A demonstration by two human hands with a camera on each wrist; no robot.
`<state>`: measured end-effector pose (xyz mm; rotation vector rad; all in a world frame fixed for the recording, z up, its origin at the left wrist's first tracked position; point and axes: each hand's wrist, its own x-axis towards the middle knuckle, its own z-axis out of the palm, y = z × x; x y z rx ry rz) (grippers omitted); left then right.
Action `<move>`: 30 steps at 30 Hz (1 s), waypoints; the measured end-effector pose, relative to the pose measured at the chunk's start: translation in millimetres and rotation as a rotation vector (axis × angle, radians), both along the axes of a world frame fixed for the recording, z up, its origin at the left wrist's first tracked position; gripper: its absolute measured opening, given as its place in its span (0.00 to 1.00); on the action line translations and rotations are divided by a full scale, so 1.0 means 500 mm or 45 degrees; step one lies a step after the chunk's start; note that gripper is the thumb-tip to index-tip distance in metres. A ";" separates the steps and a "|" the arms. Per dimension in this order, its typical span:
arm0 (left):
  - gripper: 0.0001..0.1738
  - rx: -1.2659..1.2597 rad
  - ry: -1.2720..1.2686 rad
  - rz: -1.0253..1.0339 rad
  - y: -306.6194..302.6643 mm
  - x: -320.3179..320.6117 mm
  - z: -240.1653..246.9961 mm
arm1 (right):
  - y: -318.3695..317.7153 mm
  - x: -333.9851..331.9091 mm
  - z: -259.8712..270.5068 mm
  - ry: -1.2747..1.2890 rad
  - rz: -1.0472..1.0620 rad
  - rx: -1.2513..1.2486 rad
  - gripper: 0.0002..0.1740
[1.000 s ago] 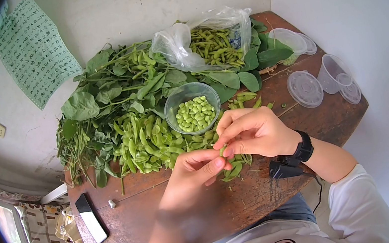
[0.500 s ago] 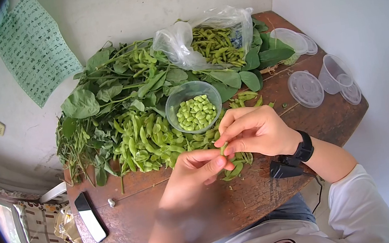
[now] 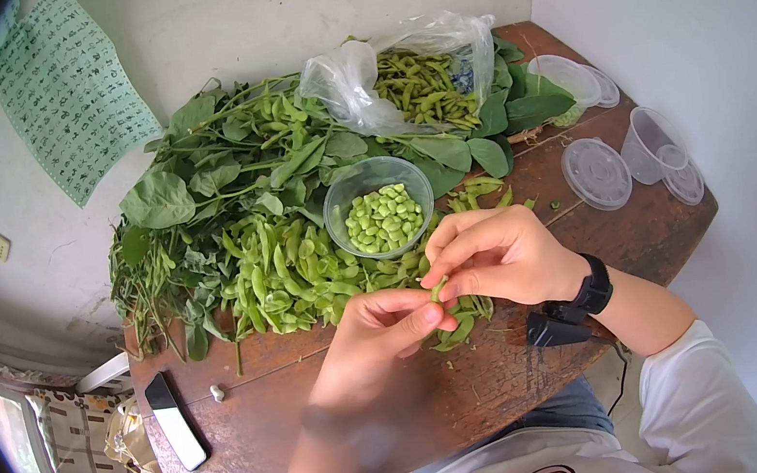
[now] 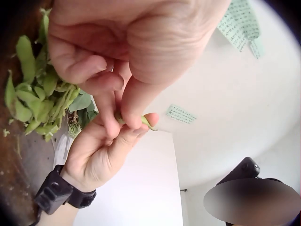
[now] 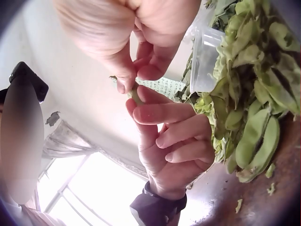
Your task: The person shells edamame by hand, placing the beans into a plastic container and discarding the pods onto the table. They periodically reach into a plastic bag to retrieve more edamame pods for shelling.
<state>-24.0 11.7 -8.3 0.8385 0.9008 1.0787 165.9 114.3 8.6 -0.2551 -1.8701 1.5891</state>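
Note:
Both hands meet in front of the bowl, over the near side of the pod heap. Between thumb and fingers, my left hand (image 3: 378,330) pinches a green soybean pod (image 3: 439,290). My right hand (image 3: 505,262) pinches the same pod from the other side. In the left wrist view, a thin tip of the pod (image 4: 149,124) pokes out past the thumb; the fingers hide most of the rest. Just beyond the hands, a clear plastic bowl (image 3: 334,206) contains shelled green beans (image 3: 384,220). Unshelled pods (image 3: 281,273) are heaped left of it.
Leafy stalks (image 3: 213,178) cover the back of the wooden table (image 3: 270,429). Behind the bowl, a plastic bag (image 3: 343,95) contains more pods. Clear lids (image 3: 596,174) and an empty cup (image 3: 645,153) are at the right. A phone (image 3: 175,423) lies at the left edge.
Both hands keep their pinch on the pod and stay in nearly the same place. The head view has shifted very slightly.

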 end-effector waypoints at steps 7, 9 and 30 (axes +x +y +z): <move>0.14 -0.042 -0.022 -0.039 0.000 0.000 -0.003 | -0.002 -0.002 -0.008 0.052 0.086 -0.066 0.16; 0.14 -0.043 -0.028 -0.038 0.000 -0.001 -0.005 | -0.006 -0.002 -0.009 0.048 0.103 -0.174 0.18; 0.15 -0.077 -0.048 0.105 -0.006 0.023 -0.005 | -0.011 -0.001 -0.001 -0.070 -0.040 0.072 0.27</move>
